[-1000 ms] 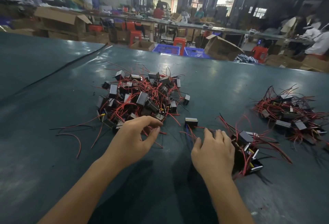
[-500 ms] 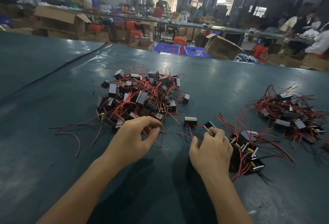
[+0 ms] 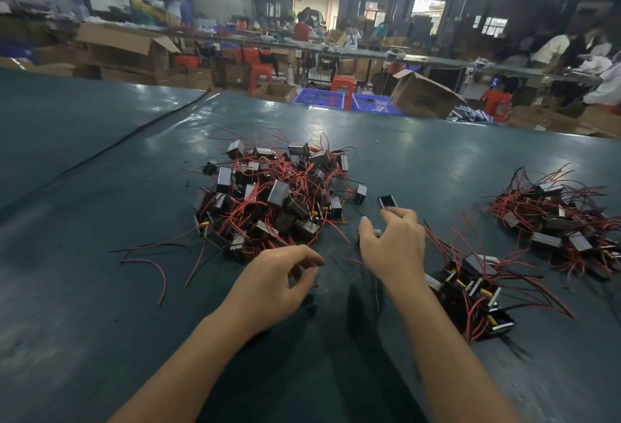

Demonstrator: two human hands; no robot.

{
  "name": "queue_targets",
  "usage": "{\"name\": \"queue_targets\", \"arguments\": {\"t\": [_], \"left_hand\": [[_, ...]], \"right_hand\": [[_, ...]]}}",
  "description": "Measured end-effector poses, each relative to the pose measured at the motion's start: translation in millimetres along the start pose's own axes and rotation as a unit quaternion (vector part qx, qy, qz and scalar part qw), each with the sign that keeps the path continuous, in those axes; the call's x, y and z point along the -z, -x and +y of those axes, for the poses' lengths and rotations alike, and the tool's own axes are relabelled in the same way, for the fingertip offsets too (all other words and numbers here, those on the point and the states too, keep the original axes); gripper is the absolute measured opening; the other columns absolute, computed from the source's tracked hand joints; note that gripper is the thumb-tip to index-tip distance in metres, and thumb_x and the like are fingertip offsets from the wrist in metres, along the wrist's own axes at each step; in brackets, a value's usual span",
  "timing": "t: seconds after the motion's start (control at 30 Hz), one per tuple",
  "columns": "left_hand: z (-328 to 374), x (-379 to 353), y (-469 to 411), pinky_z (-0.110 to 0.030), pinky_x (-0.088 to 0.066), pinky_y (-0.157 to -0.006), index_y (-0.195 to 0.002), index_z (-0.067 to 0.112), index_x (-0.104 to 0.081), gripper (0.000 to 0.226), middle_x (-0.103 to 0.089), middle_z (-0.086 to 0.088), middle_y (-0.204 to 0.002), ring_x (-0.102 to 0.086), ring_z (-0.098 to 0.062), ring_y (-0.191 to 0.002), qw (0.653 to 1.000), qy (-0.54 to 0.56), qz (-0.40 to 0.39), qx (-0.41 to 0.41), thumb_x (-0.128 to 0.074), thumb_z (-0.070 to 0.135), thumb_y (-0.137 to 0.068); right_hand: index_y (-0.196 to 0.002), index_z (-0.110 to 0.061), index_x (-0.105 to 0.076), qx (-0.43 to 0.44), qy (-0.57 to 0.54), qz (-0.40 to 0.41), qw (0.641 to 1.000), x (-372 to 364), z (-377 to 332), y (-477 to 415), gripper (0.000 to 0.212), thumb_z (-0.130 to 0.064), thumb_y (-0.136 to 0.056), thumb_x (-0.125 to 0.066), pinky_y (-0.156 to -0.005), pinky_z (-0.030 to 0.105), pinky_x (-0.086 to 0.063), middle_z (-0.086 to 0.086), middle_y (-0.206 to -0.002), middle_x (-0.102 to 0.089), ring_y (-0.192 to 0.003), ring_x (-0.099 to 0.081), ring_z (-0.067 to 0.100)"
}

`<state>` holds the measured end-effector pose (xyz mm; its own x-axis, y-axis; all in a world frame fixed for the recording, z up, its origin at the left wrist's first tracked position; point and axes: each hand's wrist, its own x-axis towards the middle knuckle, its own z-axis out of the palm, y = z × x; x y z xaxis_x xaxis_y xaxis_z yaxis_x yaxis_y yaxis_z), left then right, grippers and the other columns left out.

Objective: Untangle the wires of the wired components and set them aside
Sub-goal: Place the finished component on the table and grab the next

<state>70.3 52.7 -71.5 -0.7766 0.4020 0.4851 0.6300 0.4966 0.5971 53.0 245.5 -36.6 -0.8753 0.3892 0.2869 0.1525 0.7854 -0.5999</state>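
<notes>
A big tangled heap of small black wired components [image 3: 268,194] with red wires lies mid-table. My left hand [image 3: 282,274] hovers at its near edge with fingers curled; whether a wire sits between them is hidden. My right hand [image 3: 393,244] reaches forward just right of the heap and pinches one black component [image 3: 387,201] at its fingertips. A second small component [image 3: 377,232] shows by the thumb. A set-aside bundle [image 3: 470,284] lies to the right of my right wrist. Another bundle [image 3: 554,221] is further right.
The dark green table [image 3: 100,321] stretches wide. Loose red and black wires [image 3: 151,261] trail left of the heap. A single component [image 3: 361,192] lies by the heap's right edge. Beyond the far edge stand cardboard boxes [image 3: 423,96] and blue crates [image 3: 319,99].
My right hand moved forward from beside the near bundle and picked up a black component, now held further out. My left hand stayed at the heap's near edge.
</notes>
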Motion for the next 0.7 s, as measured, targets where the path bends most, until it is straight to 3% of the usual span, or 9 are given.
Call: {"name": "queue_targets", "arguments": {"t": [0.1,0.2,0.33,0.47,0.6,0.67,0.7], "left_hand": [[-3.2,-1.7,0.8,-0.028,-0.053,-0.074,-0.106,0.025,-0.068,0.016,-0.066,0.018,-0.091,-0.063,-0.003,-0.084,1.0,0.004,-0.02,0.018,-0.063,0.022,-0.092],[-6.3,-2.2,0.5,-0.025,-0.053,-0.074,-0.107,0.026,-0.068,0.015,-0.067,0.018,-0.091,-0.063,-0.003,-0.085,0.999,0.008,-0.022,0.03,-0.063,0.022,-0.093],[-7.5,-3.9,0.9,-0.022,-0.053,-0.072,-0.106,0.027,-0.068,0.015,-0.066,0.019,-0.09,-0.062,-0.002,-0.084,0.999,0.008,-0.024,0.03,-0.063,0.023,-0.093],[-6.9,-3.0,0.8,-0.022,-0.053,-0.074,-0.108,0.026,-0.067,0.018,-0.066,0.018,-0.092,-0.063,-0.003,-0.083,0.999,0.013,-0.01,0.033,-0.063,0.02,-0.092],[-0.1,-2.9,-4.0,-0.018,-0.054,-0.072,-0.116,0.031,-0.058,0.035,-0.067,0.009,-0.094,-0.066,-0.009,-0.076,0.983,0.135,0.065,0.104,-0.064,0.007,-0.09],[4.1,0.9,-9.6,-0.021,-0.056,-0.068,-0.122,0.023,-0.055,0.042,-0.071,-0.002,-0.096,-0.07,-0.014,-0.073,0.937,0.279,0.094,0.186,-0.058,-0.004,-0.091],[5.9,3.9,-12.5,-0.022,-0.056,-0.064,-0.124,0.02,-0.053,0.045,-0.073,-0.009,-0.097,-0.071,-0.018,-0.072,0.888,0.385,0.106,0.227,-0.051,-0.01,-0.092]], "right_hand": [[-0.142,-0.01,-0.045,-0.006,0.041,-0.07,0.997,-3.7,7.8,-16.7,0.05,-0.023,-0.094,-0.051,-0.109,0.044,-0.032,0.006,-0.148,-0.04,-0.135,-0.033,0.033],[-0.141,-0.02,-0.05,0.037,0.124,-0.112,0.985,-6.9,17.4,-19.8,0.056,-0.005,-0.086,-0.051,-0.105,0.044,-0.037,0.002,-0.144,-0.049,-0.129,-0.041,0.032],[-0.133,-0.027,-0.058,0.103,0.185,-0.11,0.971,-10.6,21.9,-17.5,0.041,-0.019,-0.093,-0.055,-0.098,0.04,-0.039,-0.002,-0.128,-0.061,-0.117,-0.049,0.028],[-0.116,-0.018,-0.068,0.104,0.003,-0.008,0.995,-3.9,13.2,-12.0,0.028,-0.025,-0.09,-0.064,-0.081,0.037,-0.053,0.004,-0.103,-0.069,-0.094,-0.063,0.025],[-0.121,-0.018,-0.063,0.073,-0.17,0.069,0.98,6.0,-4.3,-1.8,0.037,-0.015,-0.085,-0.066,-0.075,0.032,-0.05,0.0,-0.093,-0.063,-0.079,-0.061,0.019],[-0.111,-0.023,-0.067,0.041,-0.207,0.063,0.975,7.7,-10.7,4.3,0.028,-0.014,-0.085,-0.064,-0.075,0.03,-0.049,-0.003,-0.094,-0.06,-0.079,-0.059,0.014],[-0.102,-0.024,-0.069,0.019,-0.224,0.048,0.973,7.1,-12.7,6.9,0.021,-0.014,-0.085,-0.064,-0.076,0.03,-0.05,-0.003,-0.094,-0.062,-0.08,-0.059,0.013]]}}
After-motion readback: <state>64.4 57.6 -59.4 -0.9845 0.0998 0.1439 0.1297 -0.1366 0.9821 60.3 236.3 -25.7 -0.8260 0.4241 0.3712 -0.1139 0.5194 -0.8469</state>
